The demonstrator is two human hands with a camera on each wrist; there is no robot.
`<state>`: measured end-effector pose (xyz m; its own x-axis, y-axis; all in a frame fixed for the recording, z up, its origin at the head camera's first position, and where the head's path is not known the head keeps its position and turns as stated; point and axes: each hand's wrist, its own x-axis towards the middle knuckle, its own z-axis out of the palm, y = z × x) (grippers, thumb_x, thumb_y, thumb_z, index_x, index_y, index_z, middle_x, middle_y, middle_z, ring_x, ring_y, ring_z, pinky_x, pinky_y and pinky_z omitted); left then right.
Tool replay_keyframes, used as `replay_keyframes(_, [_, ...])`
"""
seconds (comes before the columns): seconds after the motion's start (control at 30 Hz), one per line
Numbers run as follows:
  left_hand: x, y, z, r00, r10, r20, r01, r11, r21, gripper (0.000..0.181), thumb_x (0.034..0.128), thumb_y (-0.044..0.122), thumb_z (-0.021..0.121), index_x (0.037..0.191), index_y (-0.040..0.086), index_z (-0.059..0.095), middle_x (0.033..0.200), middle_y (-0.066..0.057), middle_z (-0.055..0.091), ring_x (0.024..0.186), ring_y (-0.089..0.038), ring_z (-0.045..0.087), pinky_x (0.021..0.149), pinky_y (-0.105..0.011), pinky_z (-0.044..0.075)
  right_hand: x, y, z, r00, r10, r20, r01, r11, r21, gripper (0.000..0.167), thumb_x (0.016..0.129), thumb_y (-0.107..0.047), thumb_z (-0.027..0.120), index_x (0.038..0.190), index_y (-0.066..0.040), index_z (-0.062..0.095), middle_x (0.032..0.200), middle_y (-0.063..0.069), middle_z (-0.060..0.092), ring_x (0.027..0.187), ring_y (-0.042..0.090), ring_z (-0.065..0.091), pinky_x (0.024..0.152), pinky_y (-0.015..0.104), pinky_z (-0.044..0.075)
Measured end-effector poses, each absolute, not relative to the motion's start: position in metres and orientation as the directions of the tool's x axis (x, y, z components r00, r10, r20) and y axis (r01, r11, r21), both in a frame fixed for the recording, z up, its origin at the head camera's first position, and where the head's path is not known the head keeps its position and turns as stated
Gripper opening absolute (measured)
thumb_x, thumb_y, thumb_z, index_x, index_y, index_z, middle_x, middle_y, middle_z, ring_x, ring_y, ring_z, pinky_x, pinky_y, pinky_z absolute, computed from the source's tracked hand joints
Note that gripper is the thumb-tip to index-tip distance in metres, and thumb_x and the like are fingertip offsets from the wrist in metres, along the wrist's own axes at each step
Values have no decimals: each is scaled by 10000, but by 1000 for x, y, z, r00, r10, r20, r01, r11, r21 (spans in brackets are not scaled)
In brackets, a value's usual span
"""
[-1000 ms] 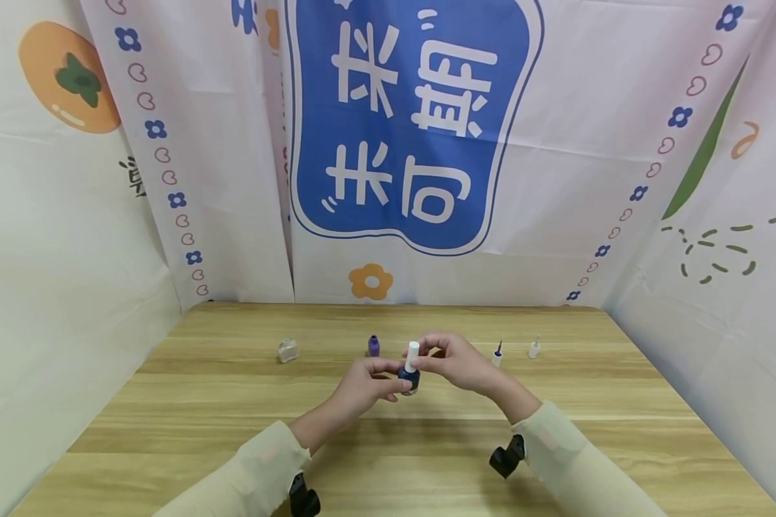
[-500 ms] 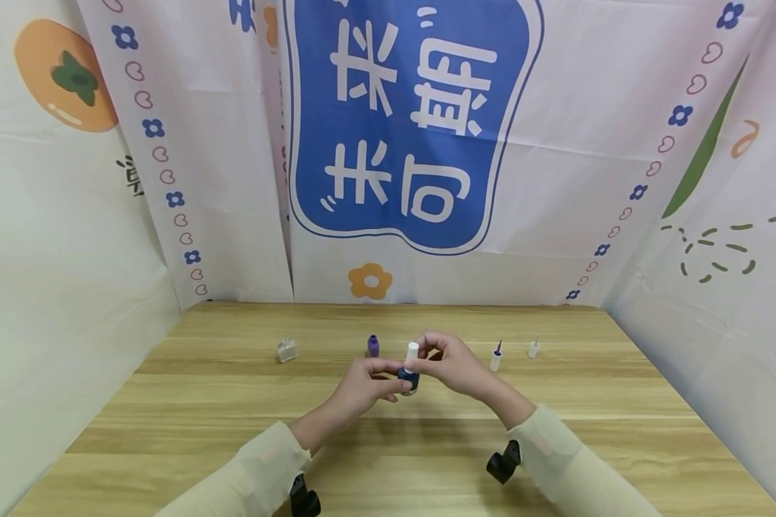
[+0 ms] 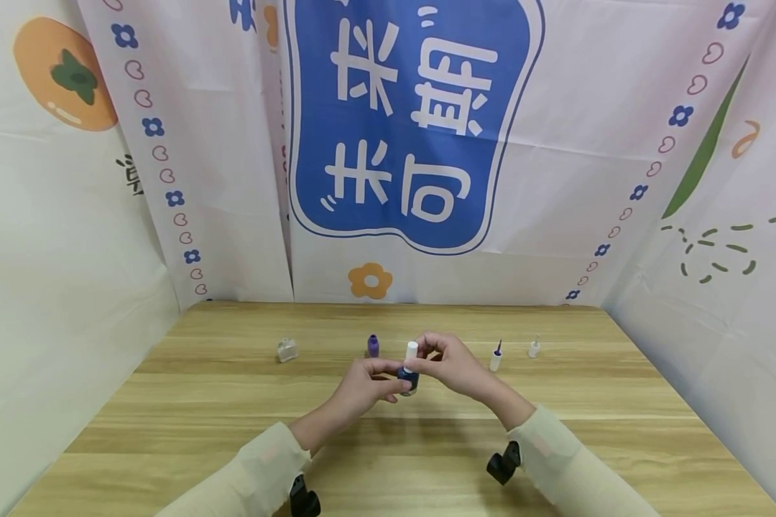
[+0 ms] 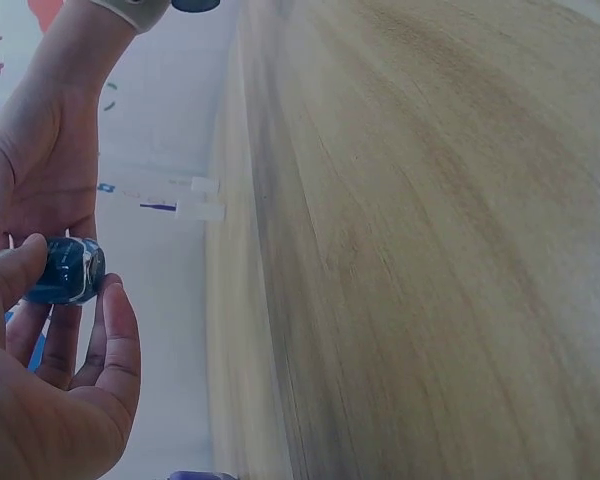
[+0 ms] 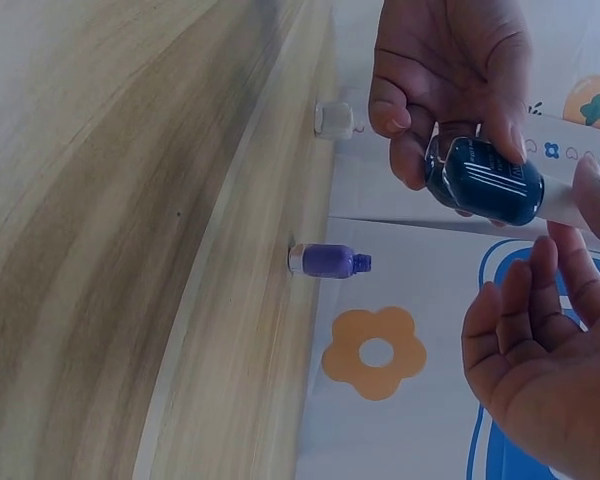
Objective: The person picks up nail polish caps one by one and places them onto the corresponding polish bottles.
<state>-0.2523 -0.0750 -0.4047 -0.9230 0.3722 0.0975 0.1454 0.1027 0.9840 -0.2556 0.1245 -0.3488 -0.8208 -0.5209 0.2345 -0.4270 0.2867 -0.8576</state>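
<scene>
A dark blue nail polish bottle (image 5: 490, 180) with a white cap (image 3: 412, 350) is held upright above the middle of the table. My left hand (image 3: 361, 388) pinches the glass body between thumb and fingers. The thumb and index finger of my right hand (image 3: 449, 364) grip the white cap, which sits on the bottle's neck. In the left wrist view the bottle's base (image 4: 95, 270) shows beyond my left thumb. Behind my left hand stands an uncapped purple polish bottle (image 3: 373, 346), its neck bare in the right wrist view.
A clear uncapped bottle (image 3: 287, 350) stands at the back left of the wooden table (image 3: 233, 431). At the back right, a white cap with a purple brush (image 3: 496, 357) and another white cap with a pale brush (image 3: 534, 348) stand brush up. Printed cloth (image 3: 556, 179) hangs behind the table.
My right fingers have shifted slightly on the white cap, and the right forearm has moved a little to the left. The left hand and the bottle have stayed nearly in place.
</scene>
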Motion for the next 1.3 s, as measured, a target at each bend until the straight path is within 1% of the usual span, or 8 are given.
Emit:
replay_keyframes(0.23, [-251,-75,-405,-928,361,92,135,95,986,280,885,132,725,1121,-12,687,1014,-121,694,866,-200,665,711,-332,571,-252,125,-346,-826,-513,233,-424,295,-856,72,930,-76,655,977,-22,651,879,39,609,859,255,556,754,363,481])
replay_keyframes(0.5, [-253,-73,-407,-935,340,106,144,91,985,280,874,119,736,1107,-23,673,997,-89,687,854,-201,666,703,-329,574,-248,122,-345,-842,-477,253,-438,329,-836,61,924,-65,662,944,-10,647,883,47,624,864,254,576,733,337,498])
replay_keyframes(0.63, [-254,-72,-407,-940,324,107,143,89,986,267,865,117,744,1081,-13,657,990,-79,672,850,-205,667,704,-342,574,-257,122,-358,-860,-441,257,-426,342,-838,50,922,-66,665,932,-21,644,896,49,631,871,280,588,726,326,511])
replay_keyframes(0.83, [-260,-68,-410,-948,295,119,158,111,981,246,868,125,744,1063,0,662,988,-79,655,844,-199,656,705,-344,573,-270,123,-379,-885,-369,283,-414,347,-842,98,918,-145,688,957,-60,660,898,24,646,840,249,616,697,298,527])
replay_keyframes(0.93, [-264,-65,-410,-950,281,137,175,117,978,241,868,122,745,1059,-2,665,985,-78,661,838,-187,647,713,-366,571,-272,124,-382,-891,-341,301,-415,337,-845,142,911,-188,700,974,-66,667,887,30,649,822,261,621,681,301,529])
replay_keyframes(1.07, [-267,-62,-409,-951,272,146,183,117,976,234,866,101,743,1065,-1,672,974,-67,667,822,-159,624,736,-425,562,-272,126,-383,-890,-314,330,-428,330,-841,158,904,-209,709,980,-74,673,874,26,653,808,224,620,687,314,531])
replay_keyframes(1.23, [-259,-57,-392,-947,285,150,194,130,972,201,879,40,709,1061,-39,672,984,-131,668,818,-162,613,770,-499,545,-275,127,-384,-896,-278,346,-429,346,-834,116,904,-186,709,966,-94,674,862,9,650,815,179,618,709,340,532])
replay_keyframes(1.3, [-258,-55,-389,-946,280,161,206,139,969,199,878,35,708,1060,-42,676,980,-132,669,818,-167,617,757,-475,551,-276,128,-385,-902,-263,343,-421,353,-836,97,906,-174,706,956,-99,671,860,5,649,823,182,620,704,348,530])
